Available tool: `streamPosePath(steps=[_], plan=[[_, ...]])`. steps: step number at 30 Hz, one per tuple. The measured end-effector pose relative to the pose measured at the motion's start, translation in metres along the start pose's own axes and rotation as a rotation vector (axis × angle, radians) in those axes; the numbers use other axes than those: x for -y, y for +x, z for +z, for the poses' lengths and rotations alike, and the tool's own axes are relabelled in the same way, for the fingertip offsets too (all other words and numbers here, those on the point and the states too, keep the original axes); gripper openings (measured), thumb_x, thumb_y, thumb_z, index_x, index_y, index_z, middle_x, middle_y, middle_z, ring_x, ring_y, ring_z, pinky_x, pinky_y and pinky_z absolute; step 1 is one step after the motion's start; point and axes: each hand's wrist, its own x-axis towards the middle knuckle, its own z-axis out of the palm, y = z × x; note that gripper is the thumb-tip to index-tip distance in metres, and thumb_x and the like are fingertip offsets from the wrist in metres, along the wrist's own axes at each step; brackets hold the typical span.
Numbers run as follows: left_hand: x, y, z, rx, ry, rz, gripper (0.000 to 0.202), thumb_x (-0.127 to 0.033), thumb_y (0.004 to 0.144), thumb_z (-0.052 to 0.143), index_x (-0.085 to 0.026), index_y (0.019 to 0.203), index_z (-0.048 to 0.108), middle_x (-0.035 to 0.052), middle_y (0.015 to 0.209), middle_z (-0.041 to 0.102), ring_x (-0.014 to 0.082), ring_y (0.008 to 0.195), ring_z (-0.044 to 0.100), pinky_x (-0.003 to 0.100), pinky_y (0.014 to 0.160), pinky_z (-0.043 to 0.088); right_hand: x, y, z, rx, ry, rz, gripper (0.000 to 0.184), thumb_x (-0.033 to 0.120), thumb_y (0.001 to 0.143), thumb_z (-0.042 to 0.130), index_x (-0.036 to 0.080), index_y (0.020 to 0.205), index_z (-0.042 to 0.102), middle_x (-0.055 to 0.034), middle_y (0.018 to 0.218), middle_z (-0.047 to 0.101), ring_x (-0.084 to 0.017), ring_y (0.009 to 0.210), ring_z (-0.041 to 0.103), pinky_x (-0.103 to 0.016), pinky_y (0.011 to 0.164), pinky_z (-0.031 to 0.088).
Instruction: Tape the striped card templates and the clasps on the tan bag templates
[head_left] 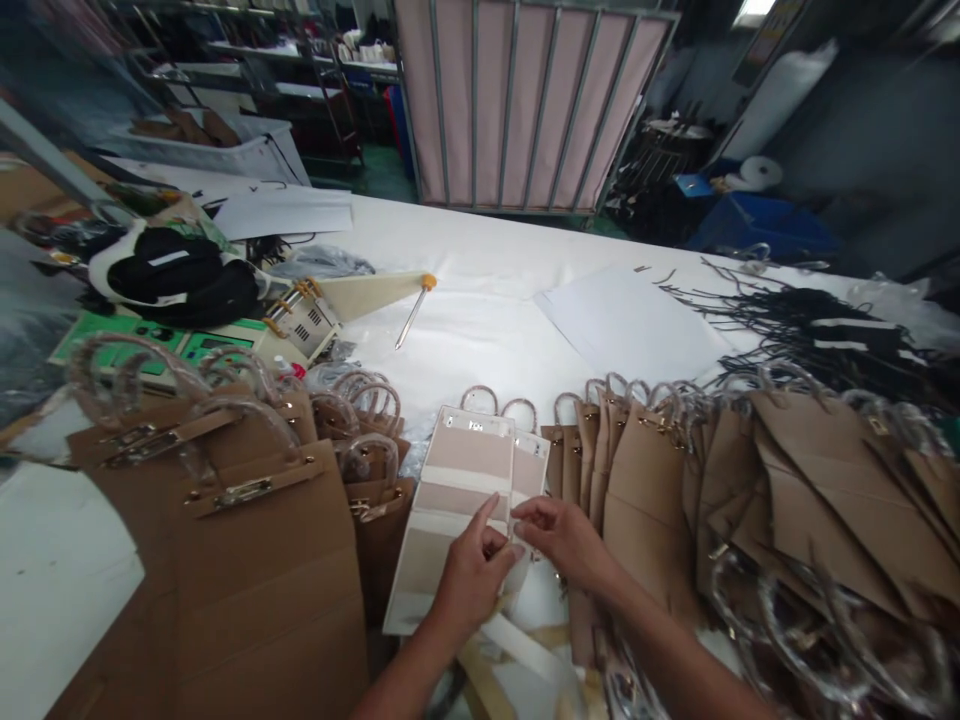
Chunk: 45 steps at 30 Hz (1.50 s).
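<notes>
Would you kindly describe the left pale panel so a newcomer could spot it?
Along the near side of the white table, brown handled pieces crowd left and right. Between them, the left pale panel is by the left hand, showing far more of its face than the right pale panel.

Bag panel [469,453], beige with off-white edges, looped handle [480,388] at far end; opened out lengthwise, partly overlapping similar panel [529,466] at right, between brown bags [646,490].
</notes>
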Motion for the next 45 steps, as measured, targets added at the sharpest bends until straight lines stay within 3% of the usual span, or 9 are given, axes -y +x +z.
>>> streamPosePath(steps=[5, 8, 14, 20, 28, 33, 38, 42, 45], plan=[[-0.010, -0.018, -0.001, 0.044, 0.179, 0.108, 0.034, -0.035, 0.088, 0.061, -0.018, 0.115, 0.072, -0.0039, 0.068, 0.058, 0.0144, 0.065, 0.052, 0.026, 0.064, 0.038, 0.021, -0.019, -0.011, 0.060, -0.139, -0.089, 0.028, 0.029, 0.079, 0.067, 0.020, 0.105, 0.076, 0.0017, 0.074, 0.064, -0.014, 0.067, 0.055, -0.025, 0.063, 0.043], [-0.011, -0.026, -0.003, 0.065, 0.208, 0.192, 0.023, -0.035, 0.091, 0.059, -0.019, 0.096, 0.075, -0.0003, 0.075, 0.064, 0.0157, 0.071, 0.056, 0.027, 0.068, 0.040, 0.031, -0.024, -0.017, 0.109, -0.331, -0.167, 0.022, 0.027, 0.081, 0.067, 0.023, 0.100, 0.077, -0.0010, 0.083, 0.069, -0.016, 0.075, 0.060, -0.027, 0.070, 0.045], [-0.004, -0.020, -0.005, 0.171, -0.011, 0.141, 0.033, -0.031, 0.089, 0.062, -0.021, 0.119, 0.068, -0.0021, 0.080, 0.064, 0.0146, 0.070, 0.056, 0.025, 0.066, 0.042, 0.038, -0.015, -0.018, 0.104, -0.403, -0.224, 0.014, 0.021, 0.085, 0.064, 0.024, 0.090, 0.076, -0.0005, 0.086, 0.071, -0.016, 0.080, 0.063, -0.026, 0.073, 0.046], [0.000, 0.001, -0.008, -0.013, 0.194, 0.265, 0.014, -0.027, 0.089, 0.060, -0.019, 0.080, 0.067, 0.0031, 0.091, 0.063, 0.0179, 0.089, 0.062, 0.027, 0.078, 0.045, 0.035, 0.005, -0.019, 0.171, -0.541, -0.231, 0.026, 0.019, 0.083, 0.067, 0.026, 0.108, 0.074, 0.0001, 0.089, 0.072, -0.016, 0.082, 0.065, -0.026, 0.075, 0.045], [0.016, 0.020, -0.011, 0.025, 0.382, 0.217, 0.015, -0.024, 0.095, 0.048, -0.021, 0.088, 0.062, 0.0013, 0.083, 0.068, 0.0186, 0.078, 0.063, 0.029, 0.071, 0.042, 0.054, 0.042, -0.017, 0.301, -0.919, -0.318, 0.007, 0.024, 0.086, 0.068, 0.026, 0.089, 0.074, -0.0003, 0.088, 0.074, -0.019, 0.086, 0.064, -0.029, 0.077, 0.040], [0.016, 0.028, -0.019, 0.020, 0.591, 0.254, 0.021, -0.027, 0.099, 0.044, -0.022, 0.091, 0.063, 0.0038, 0.090, 0.071, 0.0213, 0.081, 0.067, 0.032, 0.074, 0.042, 0.046, 0.065, -0.013, 0.344, -0.996, -0.296, 0.020, 0.026, 0.088, 0.067, 0.028, 0.107, 0.072, 0.0005, 0.087, 0.075, -0.019, 0.080, 0.064, -0.031, 0.076, 0.038], [0.019, 0.035, -0.025, 0.007, 0.761, 0.239, 0.020, -0.027, 0.099, 0.045, -0.022, 0.093, 0.064, 0.0029, 0.091, 0.073, 0.0221, 0.082, 0.070, 0.032, 0.072, 0.043, 0.040, 0.079, -0.012, 0.455, -1.025, -0.405, 0.014, 0.031, 0.092, 0.062, 0.028, 0.090, 0.075, -0.0016, 0.090, 0.073, -0.019, 0.083, 0.065, -0.032, 0.078, 0.036], [0.020, 0.042, -0.029, -0.005, 0.799, 0.224, 0.022, -0.026, 0.099, 0.045, -0.022, 0.090, 0.064, 0.0035, 0.088, 0.073, 0.0222, 0.080, 0.070, 0.033, 0.071, 0.042, 0.032, 0.091, -0.008, 0.443, -1.061, -0.484, 0.014, 0.031, 0.090, 0.063, 0.025, 0.084, 0.074, -0.0026, 0.085, 0.071, -0.018, 0.078, 0.062, -0.034, 0.076, 0.034], [0.026, 0.047, -0.027, -0.038, 0.736, 0.236, 0.024, -0.025, 0.099, 0.044, -0.022, 0.088, 0.065, 0.0039, 0.086, 0.072, 0.0210, 0.080, 0.068, 0.032, 0.072, 0.041, 0.020, 0.113, -0.007, 0.297, -1.013, -0.449, 0.015, 0.023, 0.086, 0.061, 0.023, 0.076, 0.072, -0.0024, 0.080, 0.069, -0.017, 0.076, 0.060, -0.034, 0.076, 0.036]])
